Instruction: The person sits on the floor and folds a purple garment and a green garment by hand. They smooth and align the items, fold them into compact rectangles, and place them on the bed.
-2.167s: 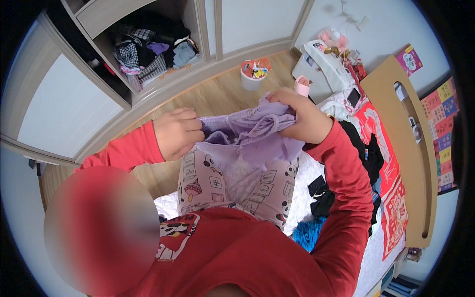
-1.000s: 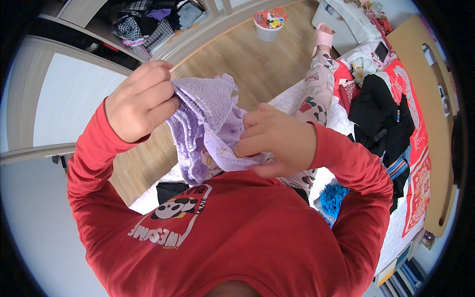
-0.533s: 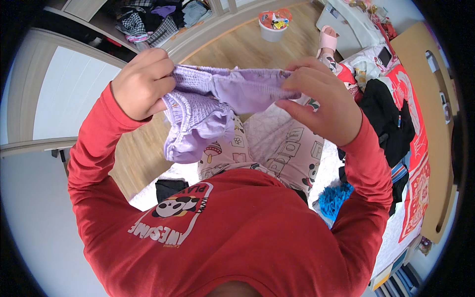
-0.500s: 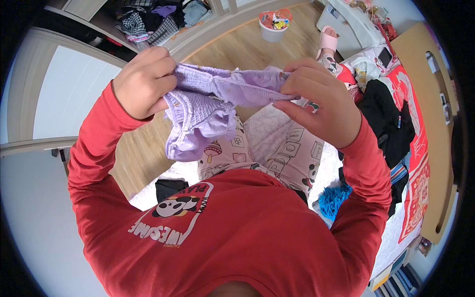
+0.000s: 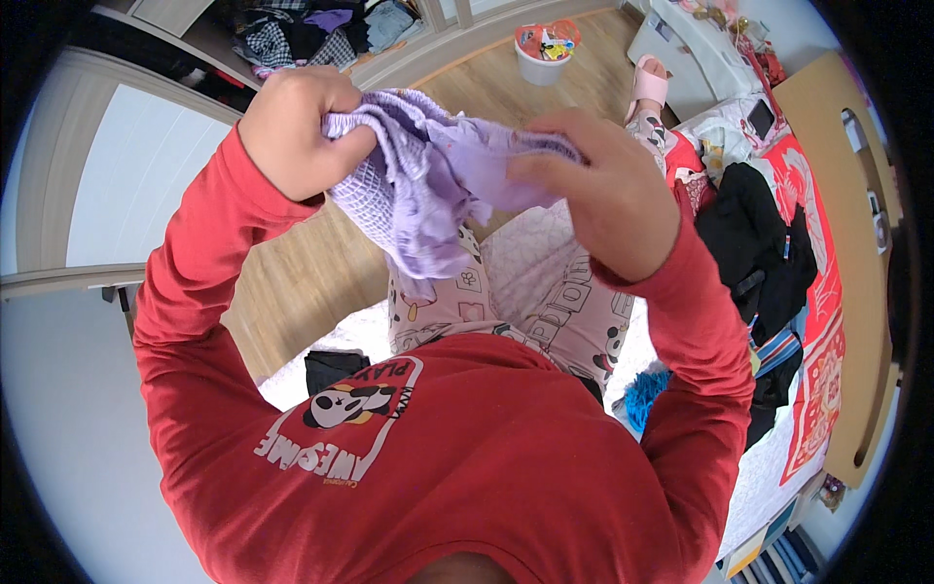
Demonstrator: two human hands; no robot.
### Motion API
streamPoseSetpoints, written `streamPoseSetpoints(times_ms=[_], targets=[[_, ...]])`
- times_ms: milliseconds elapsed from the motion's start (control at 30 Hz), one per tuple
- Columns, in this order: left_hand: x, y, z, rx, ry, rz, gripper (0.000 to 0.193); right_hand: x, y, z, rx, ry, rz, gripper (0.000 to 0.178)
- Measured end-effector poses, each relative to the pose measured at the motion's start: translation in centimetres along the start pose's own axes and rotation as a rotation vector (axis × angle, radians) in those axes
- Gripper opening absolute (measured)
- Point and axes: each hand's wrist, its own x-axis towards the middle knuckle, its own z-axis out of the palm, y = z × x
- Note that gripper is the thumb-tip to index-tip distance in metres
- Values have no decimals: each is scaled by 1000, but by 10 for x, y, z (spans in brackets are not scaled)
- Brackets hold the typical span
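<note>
A lilac smocked garment (image 5: 413,195) with gathered elastic edges and a ruffle hangs bunched between my hands, above my lap. I cannot tell exactly what kind of garment it is. My left hand (image 5: 300,136) is closed on its upper left edge, with the thumb pressed over the cloth. At the other end my right hand (image 5: 605,190) pinches the elastic band; its fingers are slightly smeared by motion. Most of the cloth's bulk sits close to my left hand and droops toward my knees.
On the right, the bed (image 5: 754,496) bears black clothes (image 5: 749,229), a blue fringed item (image 5: 645,394) and a phone (image 5: 760,114). Folded black cloth (image 5: 334,372) lies left of my lap. Beyond stand a white bucket (image 5: 541,70) and an open wardrobe with clothes (image 5: 292,44).
The lilac garment has gone from stretched wide to more bunched. My left hand has risen and turned, and my right hand has moved left, closer to it.
</note>
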Motion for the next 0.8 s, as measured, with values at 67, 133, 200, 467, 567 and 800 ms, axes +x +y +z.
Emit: streamPoseSetpoints(times_ms=[67, 133, 200, 467, 567, 800], targets=[[3, 4, 3, -39, 23, -105, 20, -3, -5, 10, 13, -4, 22, 16], [7, 8, 5, -32, -21, -204, 23, -5, -16, 19, 27, -13, 102, 20], [11, 14, 8, -65, 34, -200, 24, -6, -33, 27, 54, -23, 232, 25], [9, -9, -6, 78, -151, 201, 25, -29, -18, 44, 56, 42, 443, 27], [-15, -23, -9, 14, -304, 304, 27, -20, -4, -6, 300, -88, 441, 24], [-32, -6, -16, -30, -95, 350, 21, -4, 9, -36, 691, 86, 644, 29]])
